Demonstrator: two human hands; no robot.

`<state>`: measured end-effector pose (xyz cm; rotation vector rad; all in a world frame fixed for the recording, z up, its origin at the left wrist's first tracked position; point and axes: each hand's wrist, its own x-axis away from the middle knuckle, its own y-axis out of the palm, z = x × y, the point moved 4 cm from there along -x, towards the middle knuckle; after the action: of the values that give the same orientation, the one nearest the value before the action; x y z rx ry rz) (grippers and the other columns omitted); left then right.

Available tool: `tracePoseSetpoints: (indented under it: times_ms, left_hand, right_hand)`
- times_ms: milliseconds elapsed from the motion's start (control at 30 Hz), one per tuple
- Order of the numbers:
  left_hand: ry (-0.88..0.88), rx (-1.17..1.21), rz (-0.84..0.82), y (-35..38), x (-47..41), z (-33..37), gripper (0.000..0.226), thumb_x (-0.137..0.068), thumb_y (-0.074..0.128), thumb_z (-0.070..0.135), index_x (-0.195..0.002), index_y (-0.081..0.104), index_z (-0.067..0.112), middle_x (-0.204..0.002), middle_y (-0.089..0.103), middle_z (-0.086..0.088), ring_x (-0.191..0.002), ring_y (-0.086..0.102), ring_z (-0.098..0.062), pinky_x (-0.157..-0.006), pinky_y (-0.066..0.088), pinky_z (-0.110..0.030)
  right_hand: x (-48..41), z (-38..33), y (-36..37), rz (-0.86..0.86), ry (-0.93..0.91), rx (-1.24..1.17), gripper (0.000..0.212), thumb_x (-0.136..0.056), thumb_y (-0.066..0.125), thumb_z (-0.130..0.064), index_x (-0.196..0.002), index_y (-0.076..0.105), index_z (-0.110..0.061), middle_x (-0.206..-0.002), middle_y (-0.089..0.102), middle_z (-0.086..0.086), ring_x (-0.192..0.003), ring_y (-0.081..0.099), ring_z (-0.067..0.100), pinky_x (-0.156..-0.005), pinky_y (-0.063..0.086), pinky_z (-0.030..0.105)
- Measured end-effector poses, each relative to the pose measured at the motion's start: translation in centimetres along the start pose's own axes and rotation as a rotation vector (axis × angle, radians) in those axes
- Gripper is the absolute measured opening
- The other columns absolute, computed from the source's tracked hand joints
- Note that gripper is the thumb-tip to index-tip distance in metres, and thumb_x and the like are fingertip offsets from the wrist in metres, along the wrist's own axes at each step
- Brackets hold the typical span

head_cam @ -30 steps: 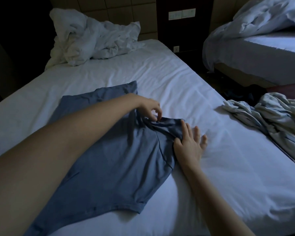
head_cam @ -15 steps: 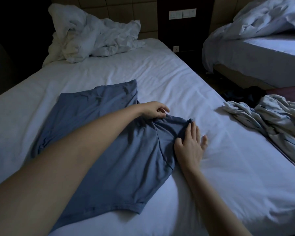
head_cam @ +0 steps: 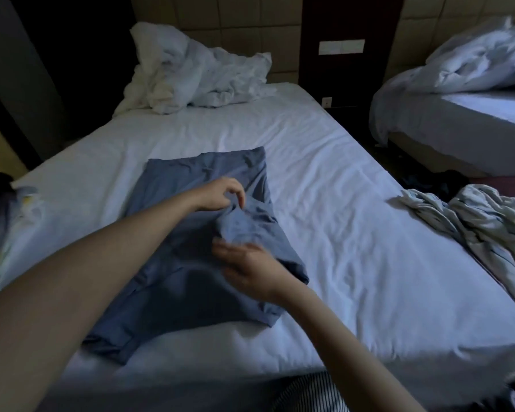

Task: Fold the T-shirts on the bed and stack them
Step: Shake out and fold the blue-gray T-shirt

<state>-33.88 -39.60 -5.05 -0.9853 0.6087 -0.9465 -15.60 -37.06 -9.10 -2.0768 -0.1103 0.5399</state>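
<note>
At the centre of the bed (head_cam: 339, 173), the blue T-shirt (head_cam: 173, 263) lies flat on the white sheet; your left forearm (head_cam: 101, 263) hides part of its left side. Your left hand (head_cam: 223, 194) pinches a raised fold of soft fabric at the shirt's right side. Your right hand (head_cam: 250, 267) is motion-blurred over the same fold; its grip cannot be determined. Smooth sheet lies open rightward, up to crumpled pale garments (head_cam: 473, 227) cut off by the right edge. Rumpled white bedding (head_cam: 197, 72) occupies the far end.
</note>
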Motion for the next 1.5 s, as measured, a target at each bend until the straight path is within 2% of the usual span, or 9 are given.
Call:
tracePoseSetpoints:
  times_ms: [67,233,433,733,900,1000,1100,1367,1500]
  left_hand:
    - [-0.163,-0.007,0.005,-0.3,2.2,-1.8,0.048,-0.072,0.036,-0.018,-0.088,0.067,0.015,-0.107,0.055,-0.007,-0.101,0.049,-0.017,-0.086,0.037,-0.027]
    - [-0.373,0.161,0.232,1.7,3.5,-1.9,0.030,-0.090,0.047,-0.001,-0.118,0.058,0.000,-0.125,0.056,-0.017,-0.119,0.051,-0.029,-0.087,0.038,-0.025]
    - [-0.260,-0.324,0.063,10.5,4.0,3.2,0.052,-0.098,0.024,0.050,-0.148,0.012,0.042,-0.160,0.006,0.004,-0.146,0.005,-0.018,-0.116,0.004,-0.042]
    - [-0.314,-0.314,0.082,11.2,8.3,3.1,0.052,-0.101,0.019,0.046,-0.151,0.007,0.035,-0.160,0.002,0.006,-0.146,0.000,-0.011,-0.117,-0.004,-0.036]
    - [-0.238,-0.238,0.004,10.5,14.2,3.0,0.051,-0.102,0.029,0.041,-0.150,0.018,0.030,-0.159,0.008,0.005,-0.146,0.004,-0.010,-0.115,0.001,-0.031]
    - [-0.173,-0.117,0.003,9.0,18.8,2.0,0.052,-0.098,0.038,0.047,-0.144,0.038,0.024,-0.155,0.026,0.003,-0.144,0.017,-0.011,-0.113,0.011,-0.026]
    - [-0.168,-0.113,0.099,7.0,23.8,-0.7,0.102,-0.067,0.020,0.091,-0.135,0.051,0.021,-0.147,0.040,0.004,-0.140,0.028,-0.012,-0.113,0.018,-0.029]
    - [-0.256,-0.321,0.012,6.9,31.7,-5.5,0.098,-0.051,0.001,0.099,-0.138,0.007,0.053,-0.150,-0.006,0.021,-0.138,-0.006,-0.001,-0.114,0.003,-0.033]
    - [-0.263,-0.217,0.242,7.0,31.5,-5.6,0.096,-0.074,-0.004,0.084,-0.136,0.046,0.032,-0.149,0.036,0.005,-0.140,0.028,-0.016,-0.108,0.020,-0.032]
  right_hand:
    - [-0.3,-1.6,0.6,-0.051,-0.023,-0.052,0.035,-0.089,0.046,-0.018,-0.115,0.065,-0.008,-0.130,0.058,0.009,-0.112,0.058,0.029,-0.095,0.042,0.042]
    - [3.3,0.6,-2.4,0.584,0.148,0.155,0.043,-0.079,0.045,-0.025,-0.114,0.067,-0.012,-0.118,0.066,0.005,-0.111,0.061,0.028,-0.095,0.040,0.040]
    - [8.1,4.3,1.1,0.003,0.560,0.333,0.099,-0.065,-0.017,-0.081,-0.148,0.013,-0.037,-0.158,0.004,-0.007,-0.146,0.001,0.017,-0.116,-0.002,0.035]
    - [8.5,4.2,1.3,0.031,0.536,0.386,0.110,-0.058,-0.033,-0.078,-0.147,0.015,-0.038,-0.156,0.002,-0.012,-0.146,0.000,0.014,-0.113,-0.009,0.027]
    - [8.7,3.0,1.3,0.097,0.341,0.385,0.073,-0.090,0.009,-0.070,-0.131,0.054,-0.029,-0.144,0.040,-0.008,-0.135,0.036,0.024,-0.112,0.004,0.029]
    - [9.4,3.0,1.6,-0.006,0.275,0.350,0.088,-0.074,0.005,-0.086,-0.138,0.040,-0.037,-0.146,0.023,-0.018,-0.140,0.013,0.012,-0.115,0.003,0.031]
    - [10.3,3.0,1.7,-0.023,0.232,0.391,0.085,-0.070,0.012,-0.088,-0.140,0.025,-0.040,-0.147,0.018,-0.018,-0.140,0.007,0.014,-0.113,0.006,0.038]
    - [10.3,2.6,1.3,0.027,0.298,0.285,0.056,-0.082,0.022,-0.061,-0.135,0.031,-0.041,-0.142,0.025,-0.022,-0.138,0.013,0.011,-0.112,0.015,0.037]
    - [10.0,2.4,1.1,0.042,0.352,0.163,0.039,-0.090,0.036,-0.049,-0.127,0.046,-0.041,-0.141,0.033,-0.018,-0.138,0.017,0.009,-0.112,0.012,0.030]
